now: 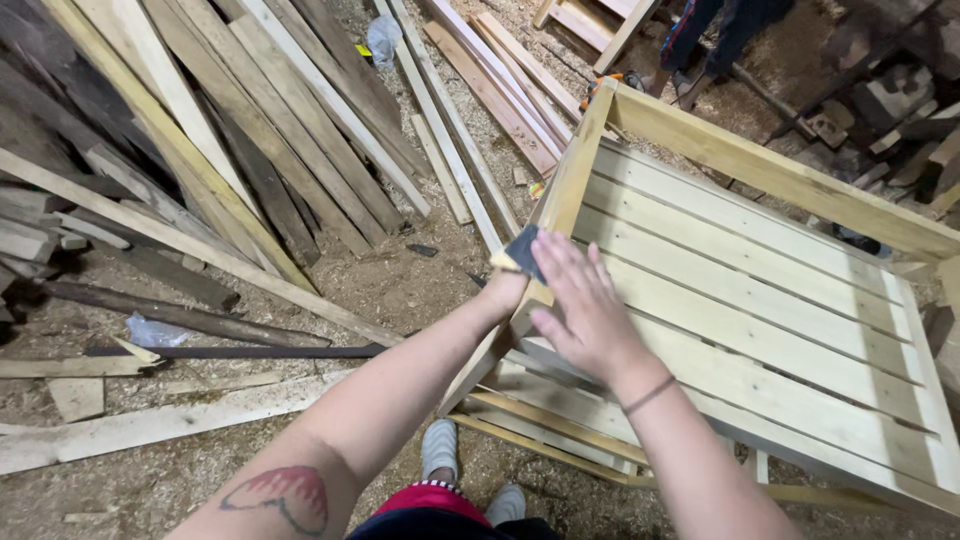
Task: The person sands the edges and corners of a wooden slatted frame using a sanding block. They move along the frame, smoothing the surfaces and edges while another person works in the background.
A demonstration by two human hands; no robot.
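A pale wooden frame with slats (pixel 760 300) stands in front of me, its left rail (pixel 570 190) running away from me. A dark sheet of sandpaper (pixel 522 250) lies on that rail. My right hand (pixel 585 305) presses flat on the sandpaper and the rail, fingers spread. My left hand (pixel 505 290) is mostly hidden behind the right one and grips the rail's outer edge by the sandpaper.
Long planks (pixel 250 150) lie piled on the sawdust floor to the left, with more boards (pixel 500 90) at the top centre. Another person's legs (pixel 715 40) stand beyond the frame's far corner. My feet (pixel 440 450) show below.
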